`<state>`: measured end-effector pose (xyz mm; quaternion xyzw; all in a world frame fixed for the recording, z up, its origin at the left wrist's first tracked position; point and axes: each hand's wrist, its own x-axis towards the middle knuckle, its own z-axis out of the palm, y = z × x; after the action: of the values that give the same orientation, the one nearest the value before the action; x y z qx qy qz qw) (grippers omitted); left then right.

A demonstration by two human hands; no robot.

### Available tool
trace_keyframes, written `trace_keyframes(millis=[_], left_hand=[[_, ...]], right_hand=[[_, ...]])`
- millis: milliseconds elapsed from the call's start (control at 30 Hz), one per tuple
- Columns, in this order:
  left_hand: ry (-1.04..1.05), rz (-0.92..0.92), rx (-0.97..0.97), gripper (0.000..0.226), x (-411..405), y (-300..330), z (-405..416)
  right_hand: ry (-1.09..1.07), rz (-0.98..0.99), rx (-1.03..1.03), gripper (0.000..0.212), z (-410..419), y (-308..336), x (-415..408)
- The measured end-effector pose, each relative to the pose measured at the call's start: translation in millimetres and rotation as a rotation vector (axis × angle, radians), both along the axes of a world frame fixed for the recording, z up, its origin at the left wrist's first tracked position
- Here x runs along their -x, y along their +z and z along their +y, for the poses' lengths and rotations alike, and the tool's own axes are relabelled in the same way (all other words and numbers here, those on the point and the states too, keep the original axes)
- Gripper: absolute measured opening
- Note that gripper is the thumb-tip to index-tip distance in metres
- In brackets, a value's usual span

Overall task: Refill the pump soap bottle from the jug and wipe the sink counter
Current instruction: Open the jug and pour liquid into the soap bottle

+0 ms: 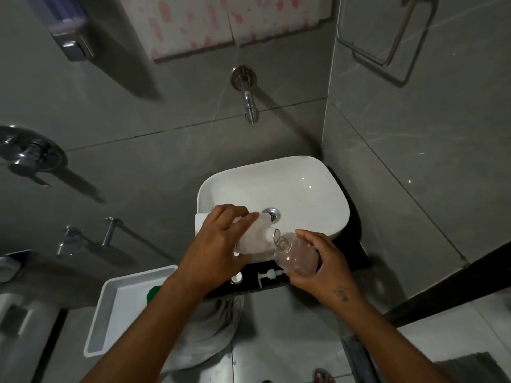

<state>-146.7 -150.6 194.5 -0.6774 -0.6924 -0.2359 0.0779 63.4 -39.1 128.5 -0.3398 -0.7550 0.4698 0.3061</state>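
My left hand (218, 244) grips a white translucent jug (257, 236), tipped on its side with its spout against the mouth of the soap bottle. My right hand (318, 261) holds the clear soap bottle (297, 257), tilted with its threaded neck toward the jug. Both are over the front edge of the white sink (304, 189). The white pump head (269, 276) lies on the black counter (356, 258) just below the bottle. A small white cap (237, 277) lies beside it.
A chrome tap (250, 106) juts from the grey wall above the sink. A white tray (110, 308) holding something green (153, 294) sits at lower left. A whitish cloth (213, 333) hangs below the counter. A towel ring (387, 37) is on the right wall.
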Motion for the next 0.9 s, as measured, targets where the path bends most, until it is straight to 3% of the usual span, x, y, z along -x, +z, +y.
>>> trace_keyframes(millis=[900], left_hand=[[0.042,0.176,0.008,0.079,-8.6,14.9,4.4]], right_hand=[[-0.008,0.05,0.015,0.074,1.4,-4.0,7.4]])
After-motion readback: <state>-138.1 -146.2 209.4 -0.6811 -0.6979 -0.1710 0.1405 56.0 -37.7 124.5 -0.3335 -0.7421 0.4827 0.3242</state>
